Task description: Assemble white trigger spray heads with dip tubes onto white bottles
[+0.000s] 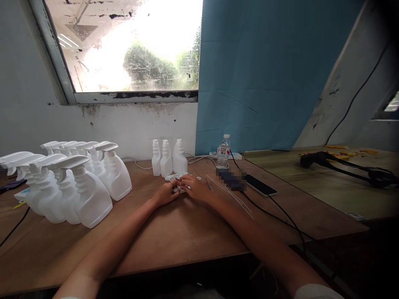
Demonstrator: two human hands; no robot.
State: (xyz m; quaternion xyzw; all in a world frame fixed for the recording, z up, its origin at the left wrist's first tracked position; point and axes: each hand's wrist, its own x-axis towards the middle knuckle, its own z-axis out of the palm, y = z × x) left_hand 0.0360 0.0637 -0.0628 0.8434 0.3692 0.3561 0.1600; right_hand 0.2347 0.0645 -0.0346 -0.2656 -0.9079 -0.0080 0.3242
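Observation:
My left hand (166, 194) and my right hand (196, 187) meet over the middle of the wooden table, fingers closed around a small white plastic piece (183, 189). Fingers hide most of it, so its exact kind does not show. Just beyond them lies more white plastic (172, 177), partly covered by the hands. Three white bottles without spray heads (166, 160) stand upright behind. To the right of my right hand are a small white ring (198, 178), a slim pen-like tool (209, 185) and several thin white tubes (232, 195).
Two rows of white spray bottles with trigger heads (93, 195) stand at the left. On the right are a clear water bottle (223, 153), a phone (260, 185) with dark cables, and a black strap-like object (339, 164). A blue sheet (255, 74) hangs behind.

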